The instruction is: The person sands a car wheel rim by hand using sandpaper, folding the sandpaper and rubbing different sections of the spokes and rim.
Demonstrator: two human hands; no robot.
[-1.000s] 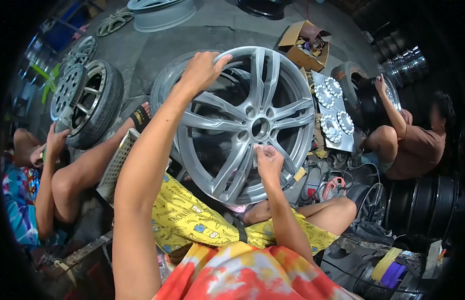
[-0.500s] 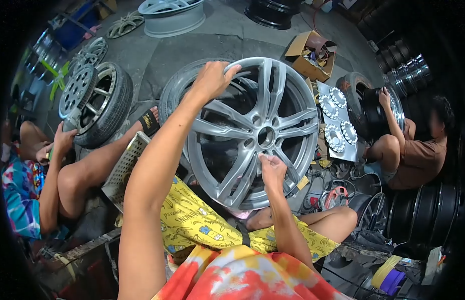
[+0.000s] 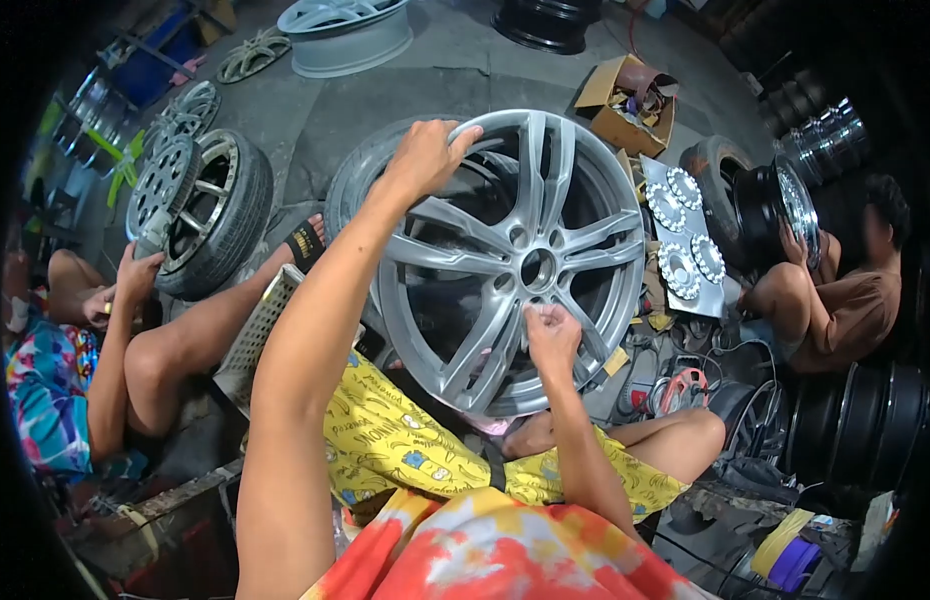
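A grey alloy wheel rim (image 3: 469, 243) with paired spokes stands tilted before me, its face towards me. My left hand (image 3: 430, 160) grips the outer edge at its upper left, fingers over the lip. Just below the centre hole, my right hand (image 3: 553, 338) presses bent, closed fingertips against the base of a lower spoke. Whatever those fingers pinch, if anything, is too small to make out. Behind the wheel rim, a tyre (image 3: 347, 185) is partly hidden.
On the right, a person (image 3: 847, 300) handles a black wheel (image 3: 760, 208). Another person (image 3: 55, 380) sits left, beside a tyre-mounted wheel (image 3: 230, 215). Round silver parts lie on a board (image 3: 697, 292). A cardboard box (image 3: 615, 125) and a red power tool (image 3: 682, 388) are nearby.
My left hand keeps its grip, and my right hand stays near the same spoke base. The person on the right has lowered a hand from the black wheel's top to its near side.
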